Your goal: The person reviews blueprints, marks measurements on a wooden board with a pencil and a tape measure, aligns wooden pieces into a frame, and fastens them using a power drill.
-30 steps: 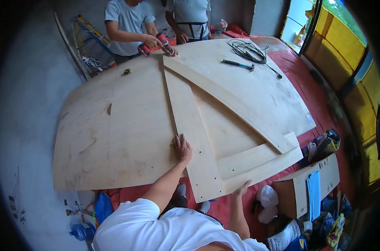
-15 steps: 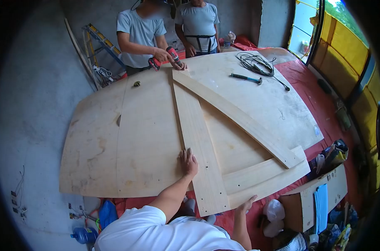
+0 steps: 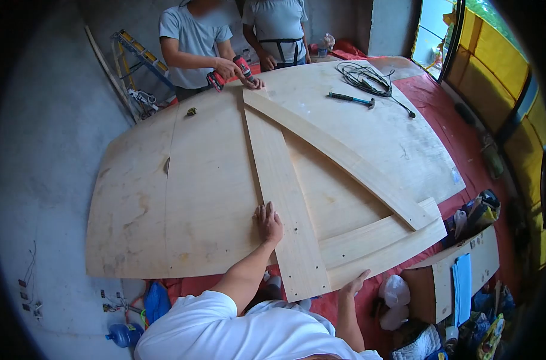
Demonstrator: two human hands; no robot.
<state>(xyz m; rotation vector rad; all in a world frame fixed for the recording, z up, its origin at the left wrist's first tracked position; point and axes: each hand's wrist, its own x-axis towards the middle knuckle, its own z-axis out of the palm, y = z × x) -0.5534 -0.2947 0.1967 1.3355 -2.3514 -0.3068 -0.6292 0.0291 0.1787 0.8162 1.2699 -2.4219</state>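
Observation:
A large plywood panel (image 3: 207, 180) carries a long wide board (image 3: 276, 174), a diagonal board (image 3: 339, 153) and a lower board (image 3: 366, 237). My left hand (image 3: 269, 224) lies on the left edge of the long board, fingers spread and pointing away from me. At the near edge of the lower board is my right hand (image 3: 355, 284), palm against the edge, its fingers partly apart. Across the panel, a co-worker's hands hold a red drill (image 3: 244, 68) at the far end of the long board.
A hammer (image 3: 352, 99) and a coiled black cable (image 3: 366, 79) lie at the panel's far right, a tape measure (image 3: 191, 111) at its far left. Another person stands behind. A ladder (image 3: 142, 55) leans at the wall; a wooden box (image 3: 423, 294) stands at the lower right.
The whole view shifted down and then slightly back up. Both my hands stay at about the same places on the boards. The co-worker's drill remains near the long board's far end.

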